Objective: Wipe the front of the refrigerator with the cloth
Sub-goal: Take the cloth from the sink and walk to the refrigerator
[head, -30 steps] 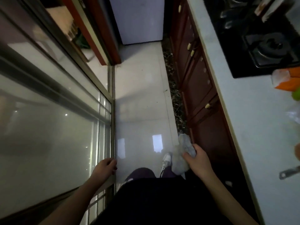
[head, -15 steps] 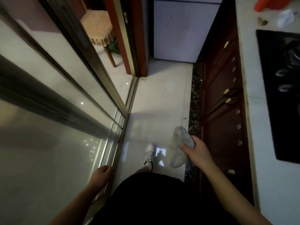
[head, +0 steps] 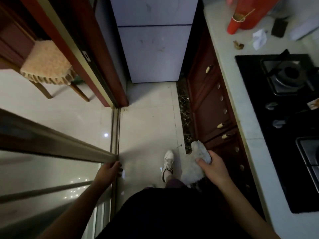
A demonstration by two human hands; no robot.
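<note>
The white refrigerator (head: 153, 49) stands at the far end of the narrow kitchen aisle, its front showing faint smudges and a seam between two doors. A crumpled grey-white cloth (head: 198, 157) hangs from my right hand (head: 211, 167), which grips it low beside the dark red cabinets. My left hand (head: 110, 171) rests with curled fingers on the edge of the sliding glass door frame. Both hands are well short of the refrigerator.
A sliding glass door (head: 51, 169) and red door frame (head: 103, 69) line the left. Red cabinets (head: 212, 104), a pale counter (head: 229, 69) with a black gas hob (head: 284, 109) and a red container (head: 234, 23) run along the right. A cushioned stool (head: 46, 66) stands beyond the door.
I have walked forward along the aisle; the refrigerator is nearer and larger in view. My right hand still carries the cloth, and my left hand has slid along the glass door frame.
</note>
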